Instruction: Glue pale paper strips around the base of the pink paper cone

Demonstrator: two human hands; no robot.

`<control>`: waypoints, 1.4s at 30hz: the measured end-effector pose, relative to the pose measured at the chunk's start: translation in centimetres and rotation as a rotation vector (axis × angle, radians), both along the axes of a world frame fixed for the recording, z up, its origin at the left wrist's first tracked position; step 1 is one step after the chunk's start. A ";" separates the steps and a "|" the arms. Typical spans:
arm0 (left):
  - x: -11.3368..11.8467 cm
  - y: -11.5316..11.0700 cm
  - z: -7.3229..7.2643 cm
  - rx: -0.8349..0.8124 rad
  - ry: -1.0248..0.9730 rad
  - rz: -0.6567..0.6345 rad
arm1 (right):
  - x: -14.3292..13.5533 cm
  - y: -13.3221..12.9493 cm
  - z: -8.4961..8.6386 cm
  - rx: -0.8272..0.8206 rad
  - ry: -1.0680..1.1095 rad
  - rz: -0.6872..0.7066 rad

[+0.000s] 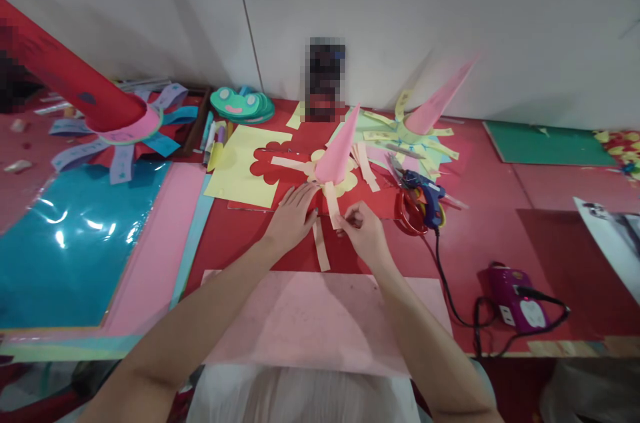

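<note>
Right hand: narrow pinch, thumb and fingers closed on the lower end of a pale strip. Strip runs up from the pinch to the base of the pink cone, which stands tilted, tip up and to the right, on a cream scalloped piece. Left hand: just left of the pinch, palm down, fingers stretched to the near-left edge of the cone's base; can't tell whether it grips anything.

A loose strip lies just below and left of the pinch, between the hands. Another strip sticks out left from the cone base over red scalloped paper, with a yellow sheet beyond the left hand. More strips sit up and right of the pinch, near it.

Right of the right hand: glue gun, pliers beside it, black cord dropping to a purple power strip. Bare red table shows between glue gun and green board, the widest stretch on that side. Toward the body, a pink sheet lies under the forearms, reaching past the table's front edge. Room between hands is tight; cone's tip stands above both.
</note>
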State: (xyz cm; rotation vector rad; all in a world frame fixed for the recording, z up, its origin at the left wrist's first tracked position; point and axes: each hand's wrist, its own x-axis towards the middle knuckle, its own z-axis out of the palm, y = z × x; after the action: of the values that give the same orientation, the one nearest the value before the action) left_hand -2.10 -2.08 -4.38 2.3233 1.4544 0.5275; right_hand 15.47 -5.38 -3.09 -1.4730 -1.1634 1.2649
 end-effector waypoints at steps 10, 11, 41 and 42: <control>0.0 0.0 -0.4 0.019 0.091 -0.014 | -0.1 -0.1 0.8 0.035 0.011 -0.029; 0.0 0.0 -0.5 0.020 0.086 -0.015 | -0.2 -0.2 1.1 0.059 0.010 -0.037; 0.2 -0.1 0.3 0.065 0.167 -0.067 | -0.4 0.6 -1.1 -0.156 0.080 -0.042; 0.2 -0.1 0.3 0.069 0.168 -0.066 | -0.4 0.6 -1.1 -0.167 0.090 -0.041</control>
State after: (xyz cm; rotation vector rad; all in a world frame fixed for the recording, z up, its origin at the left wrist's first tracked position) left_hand -1.92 -2.18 -4.11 2.5136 1.4464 0.3784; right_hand 15.02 -4.81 -4.23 -1.5353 -0.9842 1.4131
